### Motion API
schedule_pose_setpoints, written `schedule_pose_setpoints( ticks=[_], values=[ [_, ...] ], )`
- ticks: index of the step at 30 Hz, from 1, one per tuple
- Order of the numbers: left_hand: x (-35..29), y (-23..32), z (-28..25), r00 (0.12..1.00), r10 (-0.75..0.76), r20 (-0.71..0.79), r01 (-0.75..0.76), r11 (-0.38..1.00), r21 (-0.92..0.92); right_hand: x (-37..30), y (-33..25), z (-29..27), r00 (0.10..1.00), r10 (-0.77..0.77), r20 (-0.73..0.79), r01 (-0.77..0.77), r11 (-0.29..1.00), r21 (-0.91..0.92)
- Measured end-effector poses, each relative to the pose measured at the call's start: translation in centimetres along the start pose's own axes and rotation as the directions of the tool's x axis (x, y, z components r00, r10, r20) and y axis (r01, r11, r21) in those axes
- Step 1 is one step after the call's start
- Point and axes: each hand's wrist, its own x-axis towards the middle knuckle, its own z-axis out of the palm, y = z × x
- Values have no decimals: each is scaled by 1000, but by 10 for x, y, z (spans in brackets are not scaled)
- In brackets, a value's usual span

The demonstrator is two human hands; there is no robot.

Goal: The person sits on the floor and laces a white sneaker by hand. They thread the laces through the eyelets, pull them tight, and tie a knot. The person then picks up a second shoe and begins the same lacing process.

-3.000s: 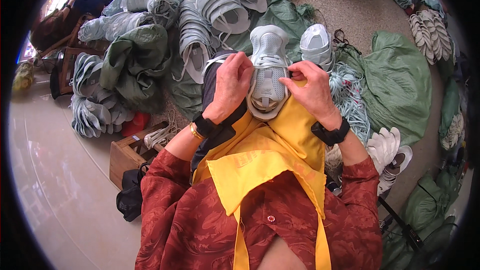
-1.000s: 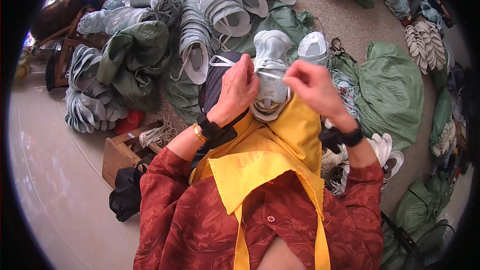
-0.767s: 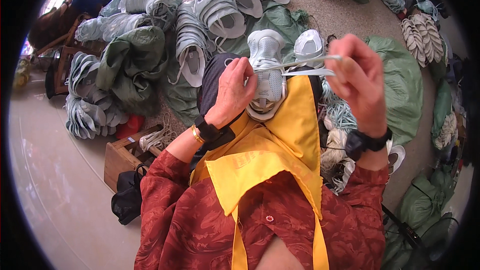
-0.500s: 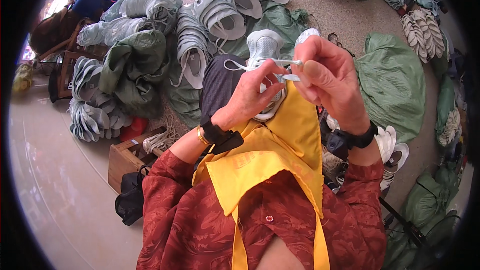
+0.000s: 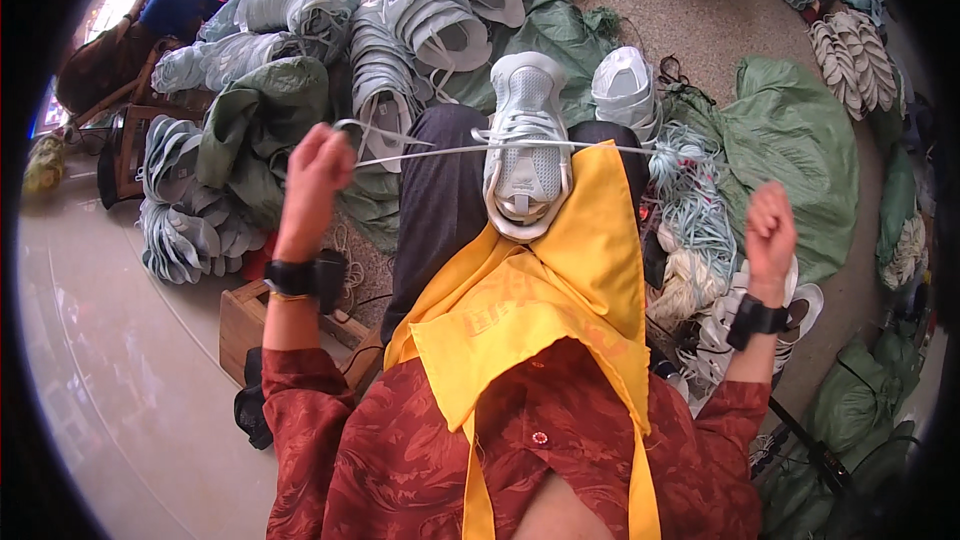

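A pale grey sneaker [image 5: 525,145] stands on my lap between my knees, on a yellow apron [image 5: 560,290]. A white lace [image 5: 440,148] runs through its eyelets and stretches out to both sides. My left hand [image 5: 315,168] is raised at the left and closed on one end of the lace. My right hand [image 5: 770,235] is out at the right, closed in a fist, with the other lace end running toward it. Both wrists wear black bands.
Stacks of pale blue-grey shoe uppers [image 5: 420,20] and green sacks [image 5: 790,140] cover the floor ahead. A second sneaker [image 5: 625,90] lies by my right knee. Bundled laces [image 5: 690,220] lie at the right. A small wooden stool [image 5: 250,325] stands at the left on shiny tiles.
My hands were close together over the sneaker; now they have pulled wide apart, drawing the lace taut to both sides.
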Motion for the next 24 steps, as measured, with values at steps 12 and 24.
schedule_pose_setpoints(
  ticks=[12,24],
  values=[
    [7,24,78,953,270,136,-301,806,510,11,90,71,996,-26,81,83,486,-870],
    [40,14,125,861,59,505,-101,993,55,34,144,156,897,129,422,394,195,-898]
  ],
)
